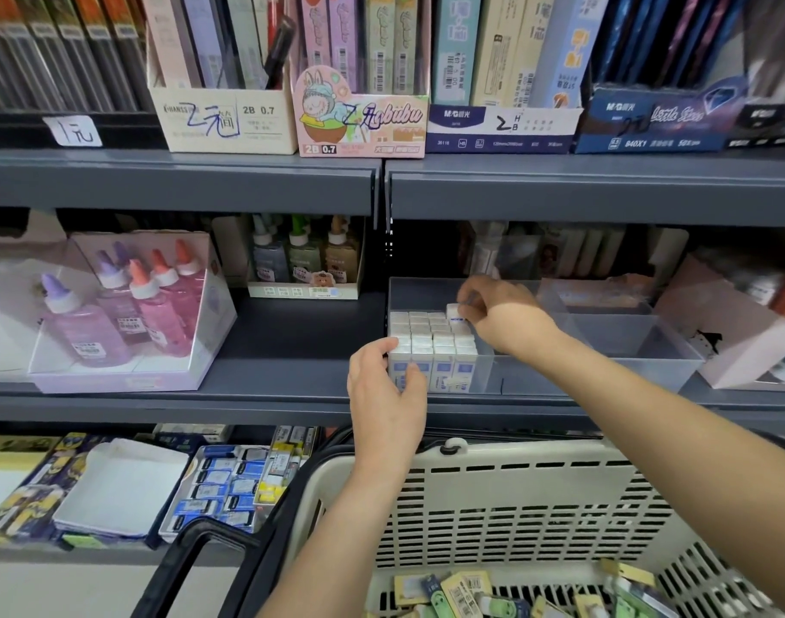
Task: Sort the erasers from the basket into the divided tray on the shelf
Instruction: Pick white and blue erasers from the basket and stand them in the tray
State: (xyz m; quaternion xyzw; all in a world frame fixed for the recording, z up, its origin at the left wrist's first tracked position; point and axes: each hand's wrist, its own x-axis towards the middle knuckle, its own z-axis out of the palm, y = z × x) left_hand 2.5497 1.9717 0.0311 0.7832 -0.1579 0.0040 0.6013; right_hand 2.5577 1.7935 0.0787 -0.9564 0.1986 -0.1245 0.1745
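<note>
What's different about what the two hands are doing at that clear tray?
The left hand grips the front corner of the clear tray; the right hand pinches one white eraser raised above the packed rows. The left hand sits low at the front, the right hand reaches further back. Both are at the same left compartment.

Both arms outstretched; left hand (386, 388) curled, right hand (493, 312) fingers (474, 288) pinched.
</note>
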